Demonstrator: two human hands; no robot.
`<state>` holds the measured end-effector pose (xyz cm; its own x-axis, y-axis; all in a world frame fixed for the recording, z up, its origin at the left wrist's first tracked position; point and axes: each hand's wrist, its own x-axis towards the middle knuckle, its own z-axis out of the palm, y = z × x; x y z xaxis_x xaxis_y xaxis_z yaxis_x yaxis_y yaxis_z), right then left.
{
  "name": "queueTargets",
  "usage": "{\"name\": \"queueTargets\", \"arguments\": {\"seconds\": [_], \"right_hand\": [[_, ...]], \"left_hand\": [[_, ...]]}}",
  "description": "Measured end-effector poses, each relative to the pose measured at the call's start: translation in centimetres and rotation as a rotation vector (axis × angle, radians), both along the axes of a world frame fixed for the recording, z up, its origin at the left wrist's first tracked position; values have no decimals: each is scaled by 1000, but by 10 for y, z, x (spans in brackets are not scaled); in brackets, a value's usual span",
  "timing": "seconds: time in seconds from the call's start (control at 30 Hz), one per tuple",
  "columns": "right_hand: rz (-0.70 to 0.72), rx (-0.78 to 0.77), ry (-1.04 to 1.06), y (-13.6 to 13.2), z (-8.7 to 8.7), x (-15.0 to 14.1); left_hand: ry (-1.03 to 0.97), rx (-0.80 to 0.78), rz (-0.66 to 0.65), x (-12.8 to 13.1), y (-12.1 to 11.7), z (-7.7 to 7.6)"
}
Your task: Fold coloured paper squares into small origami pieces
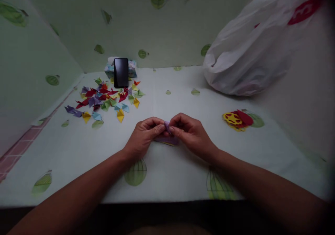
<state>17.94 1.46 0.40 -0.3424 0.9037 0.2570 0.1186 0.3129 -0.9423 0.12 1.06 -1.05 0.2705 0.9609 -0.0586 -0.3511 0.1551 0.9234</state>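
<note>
A small piece of folded purple paper (168,126) is pinched between both hands at the middle of the table. My left hand (146,132) grips it from the left with thumb and forefinger. From the right, my right hand (192,134) pinches the same piece, its fingertips almost meeting the left ones. My fingers cover much of the paper, so its exact shape is hidden. Just beneath the hands lies a stack of purple and yellow paper (167,141), partly covered by them.
Several folded paper figures (104,99) in many colours lie heaped at the left. Behind them a black phone (121,73) leans on a tissue box (133,68). A white plastic bag (246,53) bulges at the back right. Red and yellow cut-outs (237,120) lie at the right.
</note>
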Motion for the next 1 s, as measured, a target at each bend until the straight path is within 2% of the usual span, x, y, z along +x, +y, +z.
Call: {"name": "queueTargets", "arguments": {"seconds": [0.1, 0.27, 0.4, 0.53, 0.67, 1.0], "right_hand": [[55, -150, 120, 0, 1, -1], [75, -206, 197, 0, 1, -3], [40, -171, 207, -1, -1, -4], [-73, -64, 95, -2, -2, -3], [-82, -42, 23, -4, 0, -3], [42, -335, 286, -5, -2, -3]], "left_hand": [[-21, -24, -5, 0, 0, 0], [-57, -20, -22, 2, 0, -1], [-8, 80, 10, 3, -2, -2], [166, 241, 117, 4, -5, 1], [249, 343, 194, 5, -6, 5], [389, 483, 191, 1, -5, 1]]}}
